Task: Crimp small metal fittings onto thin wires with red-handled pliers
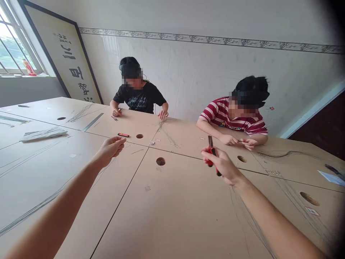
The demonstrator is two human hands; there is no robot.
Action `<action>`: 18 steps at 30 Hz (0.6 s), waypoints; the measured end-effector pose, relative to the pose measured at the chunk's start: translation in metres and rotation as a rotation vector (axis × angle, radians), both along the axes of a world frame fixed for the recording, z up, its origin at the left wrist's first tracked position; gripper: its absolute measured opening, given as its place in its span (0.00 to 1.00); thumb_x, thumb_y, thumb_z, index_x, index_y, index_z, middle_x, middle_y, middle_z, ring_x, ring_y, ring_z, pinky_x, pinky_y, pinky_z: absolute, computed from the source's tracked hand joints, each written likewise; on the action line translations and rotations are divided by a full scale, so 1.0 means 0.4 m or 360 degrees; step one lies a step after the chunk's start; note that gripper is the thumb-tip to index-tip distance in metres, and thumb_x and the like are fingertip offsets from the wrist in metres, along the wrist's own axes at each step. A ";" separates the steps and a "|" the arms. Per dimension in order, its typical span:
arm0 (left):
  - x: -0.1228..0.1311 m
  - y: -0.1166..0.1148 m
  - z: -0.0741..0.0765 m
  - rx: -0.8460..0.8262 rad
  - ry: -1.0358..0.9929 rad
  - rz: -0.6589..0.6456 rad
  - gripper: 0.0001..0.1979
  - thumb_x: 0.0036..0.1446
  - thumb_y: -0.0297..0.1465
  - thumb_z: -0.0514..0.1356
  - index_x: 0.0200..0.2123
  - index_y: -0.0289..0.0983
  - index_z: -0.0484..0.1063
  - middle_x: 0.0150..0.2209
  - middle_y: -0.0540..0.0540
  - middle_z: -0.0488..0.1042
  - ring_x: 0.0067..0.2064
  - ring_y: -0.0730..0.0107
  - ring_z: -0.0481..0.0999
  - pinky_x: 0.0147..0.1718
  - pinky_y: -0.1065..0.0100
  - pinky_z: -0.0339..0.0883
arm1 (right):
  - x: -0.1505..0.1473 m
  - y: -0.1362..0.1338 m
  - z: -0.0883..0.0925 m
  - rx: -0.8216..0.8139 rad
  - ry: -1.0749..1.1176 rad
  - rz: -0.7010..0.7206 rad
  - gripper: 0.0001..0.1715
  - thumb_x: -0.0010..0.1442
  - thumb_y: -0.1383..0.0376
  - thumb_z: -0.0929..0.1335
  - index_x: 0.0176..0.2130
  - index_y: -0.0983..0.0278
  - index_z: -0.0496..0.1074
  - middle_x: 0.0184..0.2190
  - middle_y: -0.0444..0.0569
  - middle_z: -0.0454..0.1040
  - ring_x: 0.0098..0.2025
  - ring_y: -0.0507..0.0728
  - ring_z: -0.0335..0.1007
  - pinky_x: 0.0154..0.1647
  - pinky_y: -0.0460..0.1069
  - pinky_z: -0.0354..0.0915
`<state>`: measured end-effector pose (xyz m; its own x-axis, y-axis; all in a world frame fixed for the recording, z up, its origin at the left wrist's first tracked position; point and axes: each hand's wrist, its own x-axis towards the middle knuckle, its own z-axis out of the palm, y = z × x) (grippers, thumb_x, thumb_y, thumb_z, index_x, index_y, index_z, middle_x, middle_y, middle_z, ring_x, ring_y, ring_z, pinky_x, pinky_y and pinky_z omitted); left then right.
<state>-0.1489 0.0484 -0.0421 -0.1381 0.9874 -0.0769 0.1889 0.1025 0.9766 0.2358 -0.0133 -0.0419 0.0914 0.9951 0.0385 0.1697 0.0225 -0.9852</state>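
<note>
My right hand is raised over the table and wrapped round a pair of pliers with red and black handles, jaws pointing up and away. On the left, my left hand has its thumb and fingertips pinched together above the tabletop; whatever is between them is too small to make out. Thin wires lie under my left forearm, and more loose wires pass beneath my right one. A small black and red item lies just beyond my left fingertips.
Across the pale table sit a person in a black shirt, touching a wire bundle, and a person in a striped shirt. A steel ruler, folded cloth or paper and several cable holes are also there.
</note>
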 end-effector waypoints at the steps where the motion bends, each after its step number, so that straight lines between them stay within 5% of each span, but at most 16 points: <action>1: 0.027 -0.019 0.015 0.0022 -0.0005 -0.0072 0.14 0.58 0.37 0.62 0.28 0.37 0.62 0.20 0.59 0.51 0.18 0.83 0.48 0.16 0.77 0.40 | -0.047 -0.017 0.000 -0.0049 0.0113 0.0079 0.21 0.49 0.52 0.72 0.39 0.62 0.71 0.25 0.42 0.67 0.29 0.52 0.62 0.32 0.48 0.59; 8: 0.216 -0.135 0.039 0.0165 0.0077 -0.0464 0.15 0.56 0.44 0.61 0.31 0.38 0.64 0.19 0.58 0.55 0.20 0.80 0.49 0.19 0.74 0.41 | -0.291 -0.111 -0.003 -0.0281 0.0758 0.0476 0.25 0.47 0.47 0.74 0.34 0.65 0.73 0.27 0.44 0.68 0.29 0.51 0.64 0.34 0.49 0.64; 13: 0.314 -0.189 0.011 0.0268 0.0164 -0.0655 0.14 0.59 0.43 0.57 0.31 0.38 0.65 0.24 0.52 0.69 0.24 0.75 0.60 0.23 0.72 0.52 | -0.310 -0.108 -0.033 -0.0302 0.1106 0.0203 0.23 0.43 0.50 0.76 0.29 0.65 0.72 0.26 0.44 0.69 0.28 0.50 0.62 0.31 0.48 0.63; 18: 0.367 -0.212 -0.009 0.0317 0.0266 -0.0705 0.13 0.58 0.42 0.56 0.28 0.39 0.63 0.21 0.53 0.65 0.21 0.75 0.53 0.20 0.70 0.46 | -0.279 -0.103 -0.063 -0.0244 0.1106 0.0028 0.21 0.44 0.52 0.76 0.28 0.64 0.72 0.23 0.42 0.67 0.25 0.49 0.61 0.30 0.48 0.62</action>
<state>-0.0022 -0.0363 -0.0459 0.3025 0.9472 0.1062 0.3273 -0.2079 0.9218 0.1242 -0.0544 -0.0672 0.0279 0.9862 -0.1633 -0.4982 -0.1279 -0.8576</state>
